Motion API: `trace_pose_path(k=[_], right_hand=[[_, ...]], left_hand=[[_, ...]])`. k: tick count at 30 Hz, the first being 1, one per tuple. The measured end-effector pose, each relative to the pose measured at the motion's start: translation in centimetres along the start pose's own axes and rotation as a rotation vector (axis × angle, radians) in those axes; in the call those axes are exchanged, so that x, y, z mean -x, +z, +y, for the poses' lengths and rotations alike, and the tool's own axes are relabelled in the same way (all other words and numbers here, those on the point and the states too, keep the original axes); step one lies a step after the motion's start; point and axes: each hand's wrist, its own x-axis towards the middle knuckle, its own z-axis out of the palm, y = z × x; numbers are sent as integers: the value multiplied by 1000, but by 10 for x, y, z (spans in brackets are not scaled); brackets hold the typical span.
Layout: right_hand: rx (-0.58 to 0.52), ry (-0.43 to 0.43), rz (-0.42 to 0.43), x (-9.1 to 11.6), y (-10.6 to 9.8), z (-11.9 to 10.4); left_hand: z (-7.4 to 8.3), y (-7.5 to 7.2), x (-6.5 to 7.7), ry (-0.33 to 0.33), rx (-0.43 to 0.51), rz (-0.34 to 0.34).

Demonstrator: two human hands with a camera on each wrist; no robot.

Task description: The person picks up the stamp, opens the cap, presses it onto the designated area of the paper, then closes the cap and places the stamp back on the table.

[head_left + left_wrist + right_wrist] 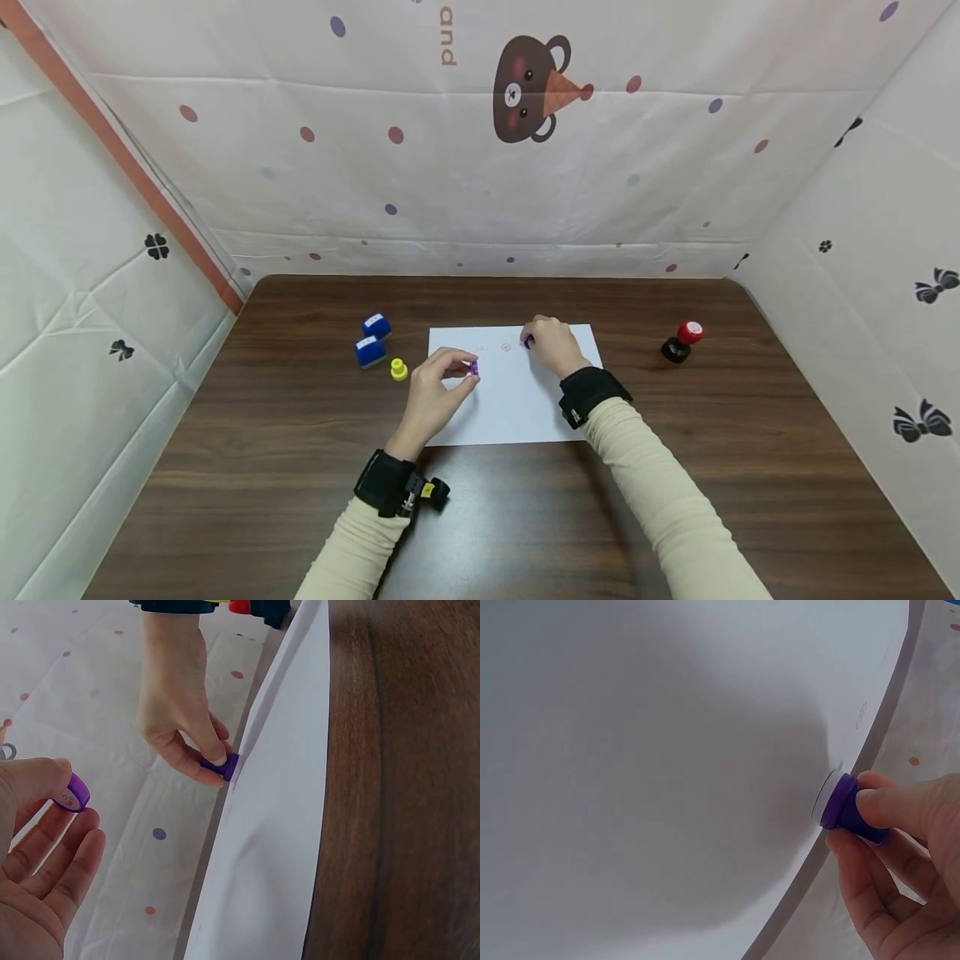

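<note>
A sheet of white paper (510, 408) lies on the table, with a small round stamped mark (506, 347) near its far edge and a fainter mark to the left. My right hand (553, 343) pinches a small purple stamp (855, 814) between thumb and fingers. The stamp's white end faces the paper near the far right corner; whether it touches is hard to tell. Above the paper's left side, my left hand (438, 392) pinches a purple cap (77, 793) with a small printed label, its other fingers loosely bent in the left wrist view.
Left of the paper stand two blue stamps (370, 352) with white tops and a small yellow stamp (399, 369). A red and black stamp (682, 342) is at the right. Printed cloth walls (450, 183) surround the brown table (262, 467).
</note>
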Motion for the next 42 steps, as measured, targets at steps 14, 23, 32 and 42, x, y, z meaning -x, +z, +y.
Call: trace_pose_path(k=[14,23,32,42], right_hand=[[-88,13,45,2,2,6],[-191,59,72,4,4,13],[-289,90,177,11,-11,20],[-485,109,307,26,-23,14]], left_hand=[[-1,-5,2,-4,-18,15],[-2,-6,1,-12,-12,22],[0,-7,0,-15,-24,21],[2,-3,0,5,-4,28]])
